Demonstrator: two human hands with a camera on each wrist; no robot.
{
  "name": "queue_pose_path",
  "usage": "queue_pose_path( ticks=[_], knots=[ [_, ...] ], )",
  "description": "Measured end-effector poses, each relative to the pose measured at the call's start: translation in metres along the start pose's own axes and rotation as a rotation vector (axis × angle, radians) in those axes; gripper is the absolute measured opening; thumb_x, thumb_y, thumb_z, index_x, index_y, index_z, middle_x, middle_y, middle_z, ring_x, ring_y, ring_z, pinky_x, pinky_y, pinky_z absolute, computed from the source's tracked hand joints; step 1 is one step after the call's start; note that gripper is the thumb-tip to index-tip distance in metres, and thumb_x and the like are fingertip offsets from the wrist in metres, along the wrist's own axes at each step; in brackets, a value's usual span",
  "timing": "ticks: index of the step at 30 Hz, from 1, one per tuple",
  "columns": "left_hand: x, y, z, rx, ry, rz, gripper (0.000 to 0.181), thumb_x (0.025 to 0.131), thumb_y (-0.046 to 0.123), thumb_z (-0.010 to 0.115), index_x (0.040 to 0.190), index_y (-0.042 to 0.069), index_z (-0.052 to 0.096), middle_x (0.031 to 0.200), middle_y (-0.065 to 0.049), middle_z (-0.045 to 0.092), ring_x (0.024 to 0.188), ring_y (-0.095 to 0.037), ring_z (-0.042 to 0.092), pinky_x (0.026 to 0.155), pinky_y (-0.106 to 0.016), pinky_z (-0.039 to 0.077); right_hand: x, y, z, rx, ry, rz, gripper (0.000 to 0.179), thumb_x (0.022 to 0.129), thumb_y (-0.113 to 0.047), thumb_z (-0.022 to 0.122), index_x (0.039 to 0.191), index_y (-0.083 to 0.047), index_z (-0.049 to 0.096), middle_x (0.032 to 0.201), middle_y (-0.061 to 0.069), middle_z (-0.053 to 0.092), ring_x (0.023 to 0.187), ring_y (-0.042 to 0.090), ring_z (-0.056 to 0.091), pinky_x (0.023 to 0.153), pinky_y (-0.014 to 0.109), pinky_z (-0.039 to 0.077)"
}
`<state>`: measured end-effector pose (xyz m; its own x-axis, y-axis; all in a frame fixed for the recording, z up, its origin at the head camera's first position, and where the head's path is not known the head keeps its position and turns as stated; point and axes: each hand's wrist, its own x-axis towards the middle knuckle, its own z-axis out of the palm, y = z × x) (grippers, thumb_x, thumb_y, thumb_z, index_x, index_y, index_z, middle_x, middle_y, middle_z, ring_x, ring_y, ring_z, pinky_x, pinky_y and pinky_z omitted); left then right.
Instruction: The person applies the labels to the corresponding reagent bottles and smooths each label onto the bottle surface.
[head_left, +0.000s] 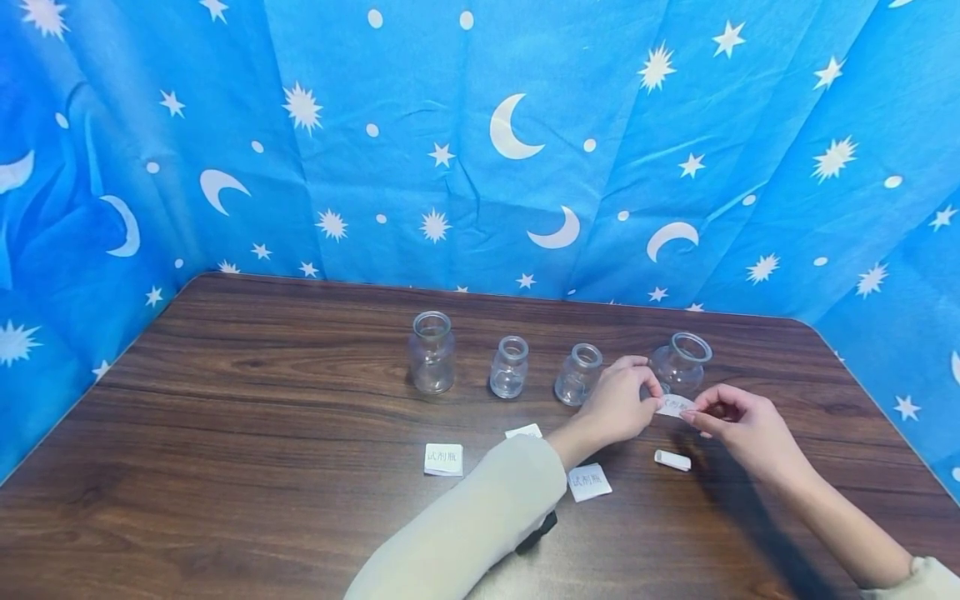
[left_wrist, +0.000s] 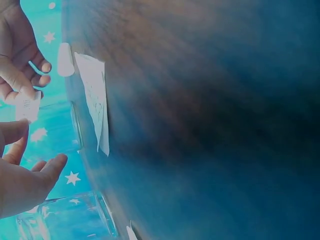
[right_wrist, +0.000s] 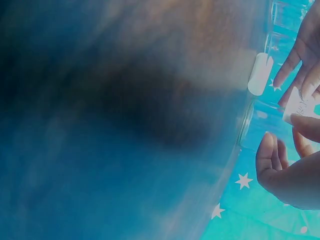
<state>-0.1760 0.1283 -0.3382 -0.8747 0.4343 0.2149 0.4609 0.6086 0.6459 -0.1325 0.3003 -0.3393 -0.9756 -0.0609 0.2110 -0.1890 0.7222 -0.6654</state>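
Observation:
My left hand (head_left: 618, 404) and right hand (head_left: 750, 429) pinch opposite ends of a small white paper label (head_left: 674, 406) printed with dark characters. They hold it up just in front of a squat round glass jar (head_left: 681, 367); whether the label touches the glass I cannot tell. In the right wrist view the label (right_wrist: 298, 106) spans the two hands' fingertips. A small glass bottle (head_left: 577, 379) stands just left of my left hand, its edge partly behind the fingers. Beneath the hands a folded white paper piece (head_left: 672, 460) lies on the table.
Farther left stand another small glass bottle (head_left: 510, 368) and a taller glass jar (head_left: 432, 358). White printed labels (head_left: 444, 458) lie in front of them, with another label (head_left: 588, 482) beside my left forearm. My sleeve partly covers a third label (head_left: 523, 431). A blue curtain (head_left: 450, 167) hangs behind the table.

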Motion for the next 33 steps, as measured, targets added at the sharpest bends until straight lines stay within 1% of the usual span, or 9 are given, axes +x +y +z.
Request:
queue_pose_path(
  ticks=[3, 4, 7, 8, 10, 11, 14, 26, 33],
  knots=[
    [0.001, -0.001, 0.001, -0.007, -0.004, 0.01, 0.009, 0.082, 0.019, 0.066, 0.075, 0.019, 0.062, 0.124, 0.004, 0.054, 0.118, -0.005, 0.044, 0.093, -0.017, 0.034, 0.002, 0.001, 0.0, -0.041, 0.038, -0.002, 0.012, 0.079, -0.007, 0.07, 0.081, 0.0, 0.061, 0.089, 0.009, 0.057, 0.069, -0.001, 0.048, 0.054, 0.017, 0.041],
    [0.002, -0.002, 0.001, -0.011, -0.004, 0.014, 0.008, 0.082, 0.019, 0.066, 0.075, 0.019, 0.062, 0.123, 0.004, 0.055, 0.118, -0.005, 0.043, 0.093, -0.017, 0.034, 0.002, 0.001, 0.0, -0.049, 0.046, -0.004, 0.012, 0.079, -0.007, 0.07, 0.08, -0.001, 0.061, 0.096, 0.012, 0.056, 0.073, -0.001, 0.049, 0.056, 0.015, 0.042],
    [0.003, -0.003, 0.0, -0.014, -0.005, 0.026, 0.008, 0.082, 0.019, 0.066, 0.075, 0.019, 0.062, 0.12, 0.004, 0.056, 0.118, -0.003, 0.043, 0.093, -0.017, 0.034, 0.004, 0.001, -0.001, -0.051, 0.036, -0.014, 0.012, 0.08, -0.009, 0.07, 0.078, -0.001, 0.061, 0.116, 0.021, 0.05, 0.091, 0.015, 0.055, 0.061, 0.01, 0.042],
    [0.003, -0.004, 0.0, -0.014, -0.006, 0.028, 0.007, 0.082, 0.019, 0.066, 0.075, 0.019, 0.062, 0.12, 0.005, 0.057, 0.117, -0.003, 0.043, 0.093, -0.017, 0.034, 0.004, 0.0, -0.002, -0.054, 0.025, -0.011, 0.013, 0.081, -0.01, 0.069, 0.078, -0.001, 0.06, 0.121, 0.024, 0.048, 0.097, 0.023, 0.055, 0.061, 0.008, 0.04],
    [0.004, -0.004, 0.0, -0.006, -0.007, 0.03, 0.007, 0.082, 0.02, 0.066, 0.076, 0.02, 0.063, 0.118, 0.006, 0.057, 0.117, -0.002, 0.043, 0.092, -0.016, 0.034, 0.005, -0.001, -0.003, -0.044, 0.001, 0.001, 0.014, 0.082, -0.011, 0.068, 0.08, 0.0, 0.06, 0.126, 0.027, 0.044, 0.1, 0.042, 0.054, 0.062, 0.007, 0.04],
    [0.004, -0.004, -0.001, -0.002, -0.007, 0.029, 0.007, 0.082, 0.02, 0.066, 0.076, 0.02, 0.063, 0.117, 0.006, 0.058, 0.116, -0.002, 0.043, 0.092, -0.015, 0.034, 0.006, -0.001, -0.003, -0.042, -0.009, 0.007, 0.015, 0.083, -0.011, 0.067, 0.081, 0.001, 0.06, 0.127, 0.029, 0.043, 0.102, 0.047, 0.051, 0.062, 0.006, 0.04],
    [0.004, -0.004, -0.001, 0.006, -0.01, 0.026, 0.006, 0.082, 0.021, 0.066, 0.077, 0.02, 0.063, 0.116, 0.007, 0.058, 0.114, -0.001, 0.044, 0.09, -0.014, 0.034, 0.007, -0.002, -0.004, -0.049, -0.022, 0.019, 0.016, 0.083, -0.013, 0.067, 0.082, 0.001, 0.059, 0.128, 0.031, 0.042, 0.104, 0.05, 0.05, 0.063, 0.006, 0.039],
    [0.006, -0.003, 0.001, 0.027, 0.005, 0.006, 0.008, 0.083, 0.021, 0.067, 0.076, 0.02, 0.064, 0.108, 0.007, 0.057, 0.105, -0.001, 0.048, 0.085, -0.012, 0.036, 0.011, 0.001, -0.004, -0.062, 0.004, -0.003, 0.016, 0.083, -0.012, 0.067, 0.081, 0.002, 0.06, 0.124, 0.032, 0.046, 0.108, 0.052, 0.044, 0.066, 0.001, 0.033],
    [0.008, -0.003, 0.002, 0.052, 0.015, 0.003, 0.007, 0.082, 0.022, 0.067, 0.076, 0.02, 0.064, 0.103, 0.008, 0.058, 0.099, -0.002, 0.05, 0.082, -0.011, 0.036, 0.01, 0.003, -0.003, -0.052, 0.031, -0.019, 0.014, 0.082, -0.009, 0.068, 0.081, 0.003, 0.061, 0.121, 0.032, 0.048, 0.104, 0.049, 0.049, 0.063, 0.003, 0.038]
  ],
)
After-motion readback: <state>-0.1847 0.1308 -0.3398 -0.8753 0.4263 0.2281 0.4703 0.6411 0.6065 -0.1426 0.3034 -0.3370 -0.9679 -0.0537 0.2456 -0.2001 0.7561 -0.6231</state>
